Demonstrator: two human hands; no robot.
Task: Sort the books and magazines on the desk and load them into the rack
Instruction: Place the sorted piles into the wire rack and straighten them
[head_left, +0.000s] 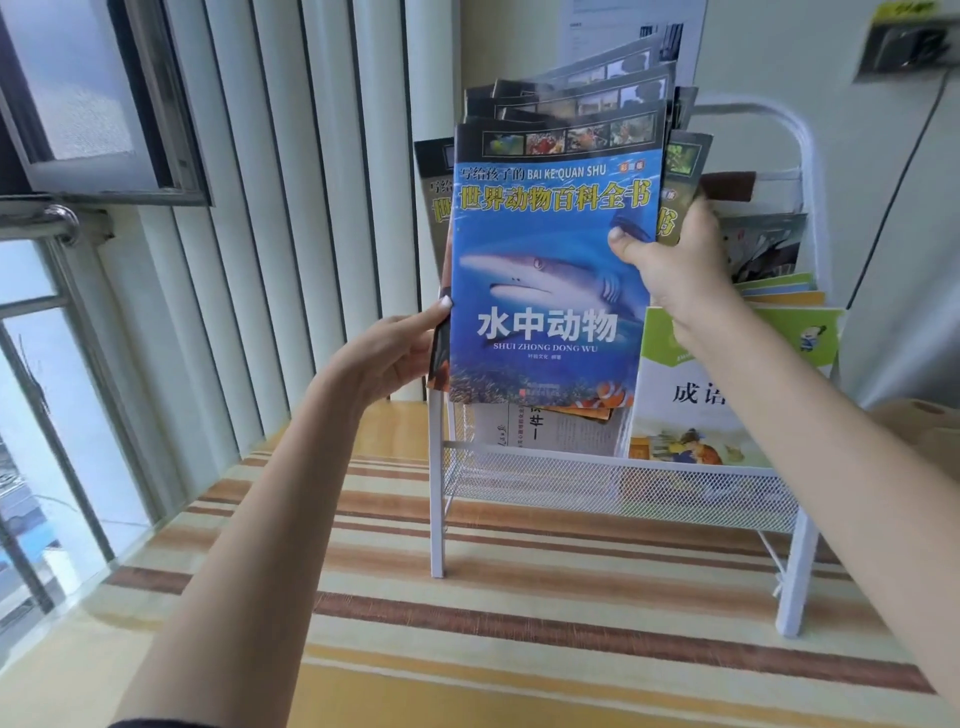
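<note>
The surface (519, 597) has a cloth with brown, cream and yellow stripes, and a window (62, 260) with long white blinds (249, 208) stands at the left. Closest to us, two bare arms reach up and forward. The left hand (395, 353) holds the left edge of a bunch of thin animal books (550, 260); its thumb lies on the front edge and its fingers curl behind, so they are gripping the bunch. The right hand (670, 260) holds the right side, with the thumb pressed on the blue cover and the fingers wrapped round the back. The front book shows a shark (540, 280) in blue water, and more books of the same kind fan out behind it. The bunch is up in the air, in front of the white metal rack (800, 218), not yet resting in it. In the rack's lower mesh tray (623, 483) there is a green and white storybook (696, 405) at the right and some papers (550, 426) at the left. More books sit higher up at the right. I think this is the loading step: the sorted set is being carried to the rack. The next move needs both hands to square the bunch, find a free slot and lower it in with care so no book slips out.
</note>
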